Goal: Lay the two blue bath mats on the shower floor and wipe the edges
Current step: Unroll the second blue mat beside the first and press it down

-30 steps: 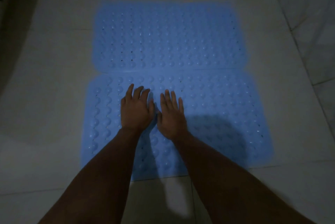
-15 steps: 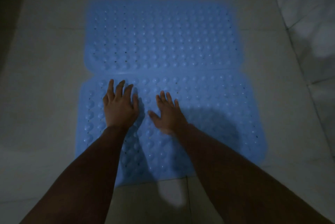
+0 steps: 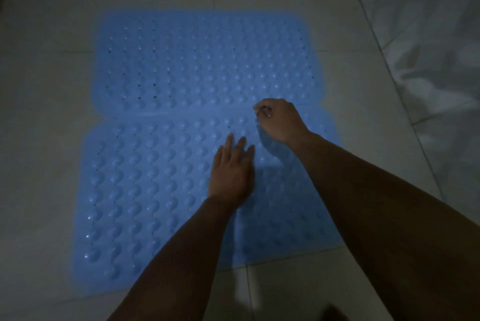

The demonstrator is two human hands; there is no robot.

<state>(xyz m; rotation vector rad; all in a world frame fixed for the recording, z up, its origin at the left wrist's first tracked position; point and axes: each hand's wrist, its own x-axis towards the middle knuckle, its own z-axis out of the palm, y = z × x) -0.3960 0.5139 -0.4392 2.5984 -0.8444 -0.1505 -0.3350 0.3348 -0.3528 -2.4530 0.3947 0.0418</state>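
Both mats laid: far mat (image 3: 207, 61), near mat (image 3: 145, 185); my left hand (image 3: 231, 172) flat, empty; right hand (image 3: 280, 120) curled at the seam, hold unclear; I judge edges unwiped

— What does the person wear on the arms?

— Nothing that shows. Both forearms are bare from the bottom edge of the view up to the wrists, with no sleeve or cuff in sight.

— Anything on the hands?

— The left hand (image 3: 231, 172) has no glove, ring or band that I can make out, and its wrist is bare. The right hand (image 3: 281, 122) is ungloved too, its wrist bare as well.

— Any marks?

— The light is too dim to tell fine detail.
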